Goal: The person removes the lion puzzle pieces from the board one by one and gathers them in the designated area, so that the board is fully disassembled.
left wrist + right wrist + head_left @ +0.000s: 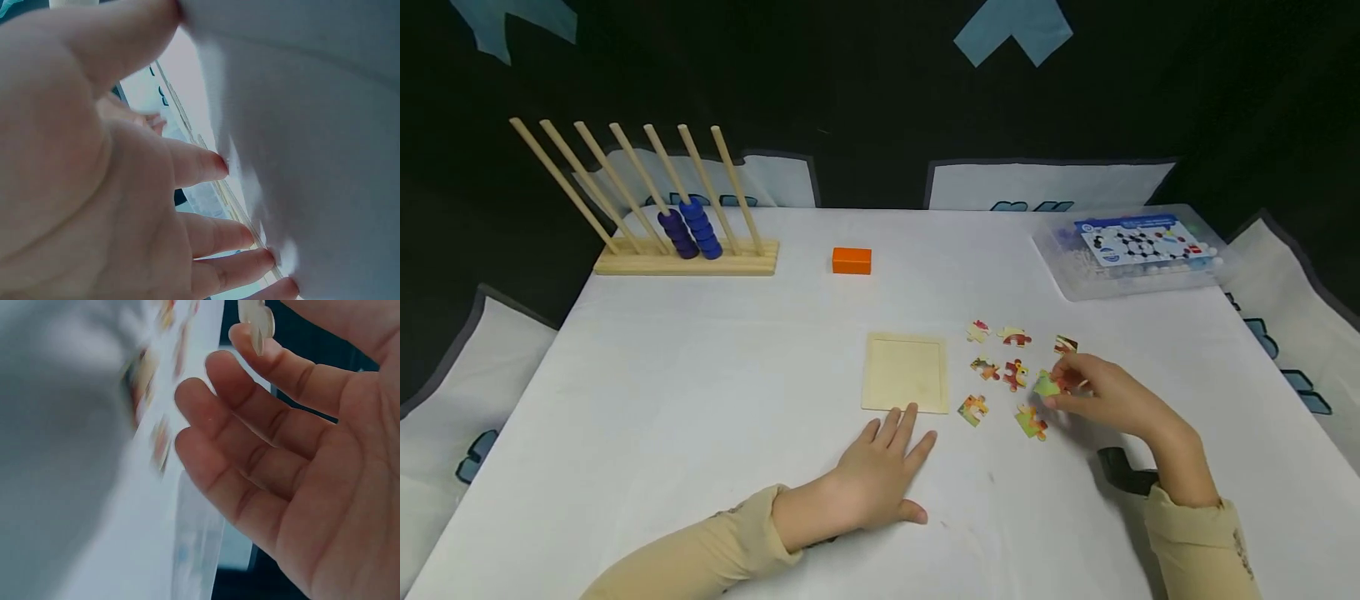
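Observation:
My left hand (880, 475) lies spread on the table, its fingertips at the near edge of a square wooden puzzle tray (906, 373). In the left wrist view those fingers are straight. My right hand (1101, 393) pinches a green jigsaw piece (1047, 383) by its edge; the right wrist view shows this piece (257, 324) at the index fingertip, the other fingers loosely bent. Around it lie several loose pieces, among them a red one (1016, 375), a green-and-orange one (1032, 422) and one by the tray's corner (973, 410). Another piece (1065, 345) sits just beyond the right hand.
A wooden abacus (685, 263) with purple and blue beads stands at the back left. Near the back middle is an orange block (852, 261). A clear plastic box (1075, 285) with a printed label sits at the back right. Black strap ends (1126, 473) show beside the right wrist.

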A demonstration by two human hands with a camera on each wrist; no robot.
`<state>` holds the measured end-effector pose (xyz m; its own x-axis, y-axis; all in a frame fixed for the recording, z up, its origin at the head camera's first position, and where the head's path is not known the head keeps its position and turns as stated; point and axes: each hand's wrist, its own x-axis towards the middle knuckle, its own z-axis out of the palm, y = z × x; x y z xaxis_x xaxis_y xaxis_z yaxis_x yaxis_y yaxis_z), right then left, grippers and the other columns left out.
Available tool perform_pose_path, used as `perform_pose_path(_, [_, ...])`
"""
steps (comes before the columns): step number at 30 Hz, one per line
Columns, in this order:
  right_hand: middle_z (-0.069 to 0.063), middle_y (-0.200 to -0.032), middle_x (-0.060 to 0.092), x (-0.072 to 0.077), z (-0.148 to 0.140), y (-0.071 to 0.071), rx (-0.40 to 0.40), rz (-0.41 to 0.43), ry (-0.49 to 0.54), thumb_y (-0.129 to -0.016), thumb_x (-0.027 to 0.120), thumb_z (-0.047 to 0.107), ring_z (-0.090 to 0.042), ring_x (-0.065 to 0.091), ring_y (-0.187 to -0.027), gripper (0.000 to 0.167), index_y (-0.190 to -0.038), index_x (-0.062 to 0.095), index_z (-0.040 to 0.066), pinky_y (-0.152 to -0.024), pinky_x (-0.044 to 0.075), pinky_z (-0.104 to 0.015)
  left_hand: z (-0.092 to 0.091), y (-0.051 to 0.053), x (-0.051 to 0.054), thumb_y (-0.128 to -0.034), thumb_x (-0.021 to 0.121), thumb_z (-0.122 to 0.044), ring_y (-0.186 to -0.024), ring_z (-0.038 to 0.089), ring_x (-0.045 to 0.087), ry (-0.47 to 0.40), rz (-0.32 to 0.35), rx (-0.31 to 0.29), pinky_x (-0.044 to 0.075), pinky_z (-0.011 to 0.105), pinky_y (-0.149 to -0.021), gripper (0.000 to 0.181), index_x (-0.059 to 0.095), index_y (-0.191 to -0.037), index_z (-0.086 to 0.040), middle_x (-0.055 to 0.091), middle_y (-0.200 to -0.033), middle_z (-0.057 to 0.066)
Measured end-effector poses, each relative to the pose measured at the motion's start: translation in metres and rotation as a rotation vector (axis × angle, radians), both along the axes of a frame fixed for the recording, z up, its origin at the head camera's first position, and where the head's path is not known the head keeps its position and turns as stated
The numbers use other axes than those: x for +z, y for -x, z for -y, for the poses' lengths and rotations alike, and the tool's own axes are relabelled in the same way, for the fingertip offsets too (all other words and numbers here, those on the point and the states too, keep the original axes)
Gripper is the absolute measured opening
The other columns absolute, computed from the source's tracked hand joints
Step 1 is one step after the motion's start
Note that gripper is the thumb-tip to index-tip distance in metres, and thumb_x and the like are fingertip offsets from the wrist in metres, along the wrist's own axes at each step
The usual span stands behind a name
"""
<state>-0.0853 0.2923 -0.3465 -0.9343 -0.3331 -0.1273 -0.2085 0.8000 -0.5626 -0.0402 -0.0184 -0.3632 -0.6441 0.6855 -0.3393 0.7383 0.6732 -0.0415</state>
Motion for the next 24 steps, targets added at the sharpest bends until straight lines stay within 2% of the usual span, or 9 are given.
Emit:
perform_pose_path(5, [0.000, -0.085, 0.054, -0.006, -0.021, -0.017, -0.050, 0.060, -0.036, -0.076, 0.073, 0.030, -0.019, 0.051, -0.083, 0.030, -0.088, 0.055, 0.009, -0.074, 0.043, -0.040, 0.001, 0.000, 0.000, -0.0791, 0.039, -0.069, -0.134, 0.031, 0.016, 0.010, -0.008, -0.002, 0.022, 0.045, -0.102, 0.086, 0.021, -0.145, -0.017, 0.011, -0.148, 0.019])
perform_pose_path(9, [-0.001, -0.086, 0.052, -0.011, -0.025, -0.022, -0.061, 0.086, -0.026, -0.073, 0.075, 0.030, -0.019, 0.048, -0.082, 0.032, -0.089, 0.056, 0.009, -0.072, 0.042, -0.040, 0.001, 0.001, -0.001, -0.0788, 0.038, -0.069, -0.133, 0.031, 0.017, 0.019, -0.024, 0.002, 0.021, 0.050, -0.102, 0.086, 0.021, -0.145, -0.018, 0.011, -0.148, 0.018])
perform_pose_path(18, [-0.004, -0.086, 0.047, -0.015, -0.023, -0.021, -0.053, 0.092, -0.081, -0.071, 0.077, 0.028, -0.019, 0.041, -0.077, 0.037, -0.094, 0.057, 0.006, -0.065, 0.036, -0.034, 0.000, 0.004, -0.003, -0.0780, 0.038, -0.070, -0.133, 0.031, 0.017, 0.009, -0.029, -0.013, 0.021, 0.053, -0.100, 0.087, 0.021, -0.145, -0.018, 0.011, -0.148, 0.018])
perform_pose_path(24, [-0.005, -0.087, 0.048, -0.008, -0.019, -0.016, -0.006, 0.109, -0.127, -0.074, 0.074, 0.032, -0.020, 0.043, -0.078, 0.041, -0.098, 0.057, 0.004, -0.066, 0.037, -0.035, -0.001, 0.010, 0.000, -0.0792, 0.040, -0.068, -0.133, 0.031, 0.018, -0.006, 0.002, -0.018, 0.021, 0.055, -0.099, 0.085, 0.022, -0.145, -0.018, 0.012, -0.148, 0.018])
